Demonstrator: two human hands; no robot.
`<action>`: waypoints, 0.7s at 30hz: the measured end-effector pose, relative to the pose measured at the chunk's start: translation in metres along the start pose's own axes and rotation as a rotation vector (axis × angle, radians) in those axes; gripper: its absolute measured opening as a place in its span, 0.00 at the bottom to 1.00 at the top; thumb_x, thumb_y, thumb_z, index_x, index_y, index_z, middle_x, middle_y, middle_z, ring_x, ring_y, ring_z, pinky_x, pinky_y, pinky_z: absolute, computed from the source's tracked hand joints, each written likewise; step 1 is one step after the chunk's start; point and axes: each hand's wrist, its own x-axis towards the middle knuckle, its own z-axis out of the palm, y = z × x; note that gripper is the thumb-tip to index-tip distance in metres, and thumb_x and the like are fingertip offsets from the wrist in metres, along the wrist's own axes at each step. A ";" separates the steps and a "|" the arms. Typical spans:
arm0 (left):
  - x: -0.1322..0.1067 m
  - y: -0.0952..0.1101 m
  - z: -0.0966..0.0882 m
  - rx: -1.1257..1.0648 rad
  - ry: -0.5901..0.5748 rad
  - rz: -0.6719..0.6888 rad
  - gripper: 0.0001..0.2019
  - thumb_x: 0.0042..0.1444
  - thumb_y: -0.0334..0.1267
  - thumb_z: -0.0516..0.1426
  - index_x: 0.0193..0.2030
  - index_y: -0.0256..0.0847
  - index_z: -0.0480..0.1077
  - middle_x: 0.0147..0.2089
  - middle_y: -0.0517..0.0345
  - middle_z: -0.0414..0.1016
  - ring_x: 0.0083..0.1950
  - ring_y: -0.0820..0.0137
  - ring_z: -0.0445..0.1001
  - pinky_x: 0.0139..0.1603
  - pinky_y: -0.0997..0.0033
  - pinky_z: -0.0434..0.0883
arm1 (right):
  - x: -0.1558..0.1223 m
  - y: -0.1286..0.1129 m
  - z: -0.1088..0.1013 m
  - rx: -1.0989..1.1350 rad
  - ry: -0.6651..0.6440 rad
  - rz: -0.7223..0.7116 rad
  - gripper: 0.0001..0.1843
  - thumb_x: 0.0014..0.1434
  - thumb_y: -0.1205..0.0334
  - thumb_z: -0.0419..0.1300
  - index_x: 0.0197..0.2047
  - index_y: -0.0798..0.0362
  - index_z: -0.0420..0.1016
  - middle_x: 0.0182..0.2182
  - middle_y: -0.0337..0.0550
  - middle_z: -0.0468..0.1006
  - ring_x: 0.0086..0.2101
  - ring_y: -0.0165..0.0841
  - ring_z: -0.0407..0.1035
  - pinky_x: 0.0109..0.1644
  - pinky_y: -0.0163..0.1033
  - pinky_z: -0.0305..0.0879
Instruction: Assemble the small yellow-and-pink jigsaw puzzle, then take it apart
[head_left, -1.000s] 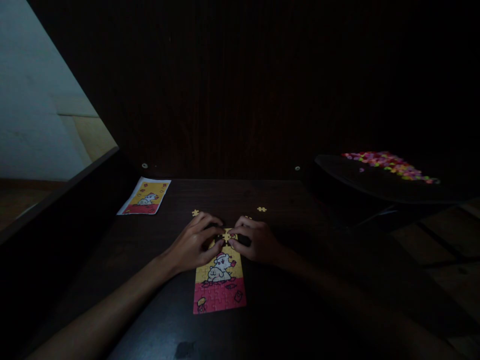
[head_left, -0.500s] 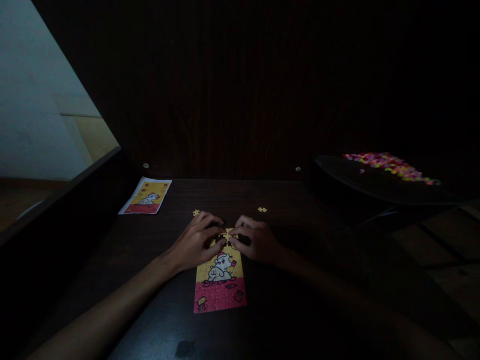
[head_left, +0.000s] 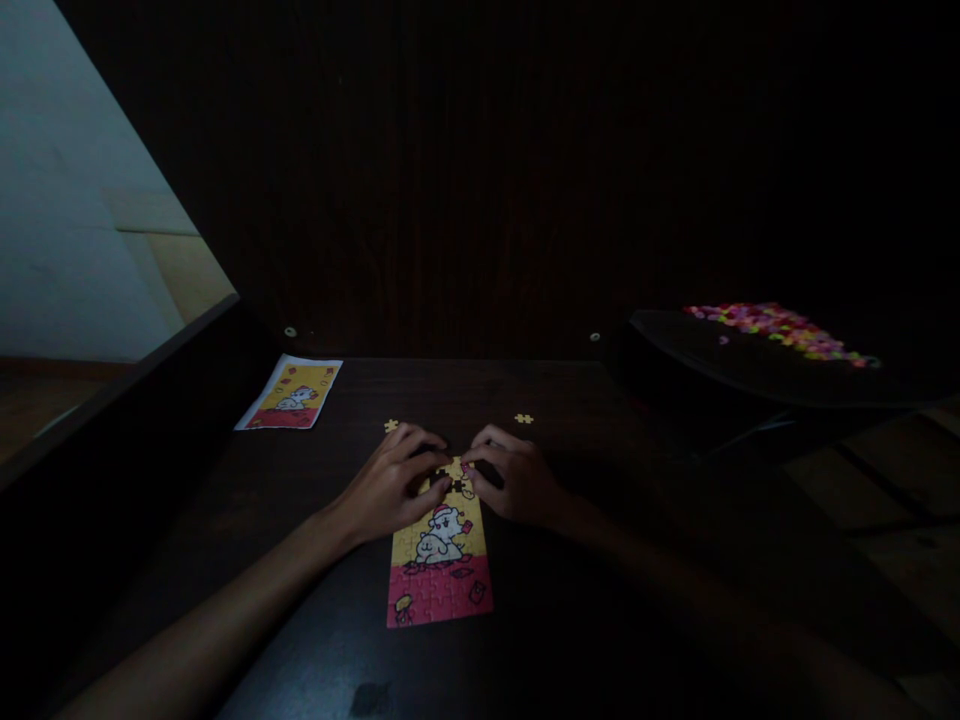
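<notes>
A small jigsaw puzzle (head_left: 440, 570) lies on the dark table (head_left: 570, 620); it shows a white cartoon animal on yellow above a red band. Both hands rest at its far end. My left hand (head_left: 390, 483) has its fingers curled, thumb on the puzzle's upper left. My right hand (head_left: 514, 478) pinches a yellow puzzle piece (head_left: 454, 468) at the top edge, beside a dark gap. Two loose yellow pieces lie beyond the hands, one on the left (head_left: 391, 425) and one on the right (head_left: 523, 418).
A printed picture of the same image (head_left: 289, 392) lies at the table's far left. A dark round side table (head_left: 705, 365) at the right carries several bright beads (head_left: 780, 328). A dark wooden panel rises behind the table. The scene is very dim.
The yellow piece between my fingertips has shifted slightly toward the puzzle's top edge; my right fingers moved a little up with it. The left hand has hardly moved.
</notes>
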 end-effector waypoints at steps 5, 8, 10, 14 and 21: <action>0.000 -0.001 0.000 -0.011 0.004 0.026 0.09 0.62 0.37 0.58 0.48 0.41 0.77 0.50 0.50 0.75 0.52 0.61 0.70 0.53 0.58 0.68 | -0.001 -0.001 -0.002 0.018 -0.018 0.001 0.08 0.55 0.65 0.61 0.40 0.52 0.77 0.41 0.44 0.78 0.37 0.34 0.74 0.41 0.38 0.70; 0.000 -0.001 0.000 -0.011 -0.001 0.021 0.09 0.62 0.37 0.59 0.47 0.42 0.77 0.50 0.50 0.75 0.52 0.61 0.70 0.54 0.56 0.68 | -0.002 -0.001 -0.003 0.015 -0.031 0.007 0.08 0.55 0.63 0.61 0.39 0.51 0.77 0.42 0.44 0.78 0.38 0.35 0.74 0.41 0.39 0.70; 0.000 -0.001 0.000 -0.015 -0.008 0.010 0.09 0.62 0.38 0.59 0.47 0.43 0.77 0.50 0.50 0.75 0.52 0.60 0.69 0.53 0.56 0.69 | -0.002 -0.002 -0.004 0.023 -0.039 0.006 0.08 0.55 0.62 0.61 0.40 0.51 0.77 0.43 0.44 0.78 0.39 0.35 0.75 0.42 0.39 0.70; 0.001 -0.002 0.001 -0.031 -0.012 0.009 0.09 0.61 0.38 0.60 0.47 0.44 0.77 0.50 0.50 0.75 0.53 0.60 0.69 0.52 0.56 0.70 | -0.002 -0.002 -0.005 0.027 -0.057 -0.010 0.08 0.55 0.62 0.62 0.39 0.51 0.77 0.42 0.44 0.79 0.38 0.35 0.75 0.41 0.39 0.70; 0.001 -0.002 0.000 -0.033 -0.027 0.000 0.08 0.61 0.38 0.60 0.45 0.42 0.77 0.49 0.51 0.75 0.52 0.60 0.69 0.53 0.57 0.69 | -0.003 -0.001 -0.005 0.002 -0.084 -0.020 0.08 0.56 0.62 0.61 0.40 0.51 0.77 0.42 0.44 0.79 0.37 0.35 0.75 0.42 0.39 0.70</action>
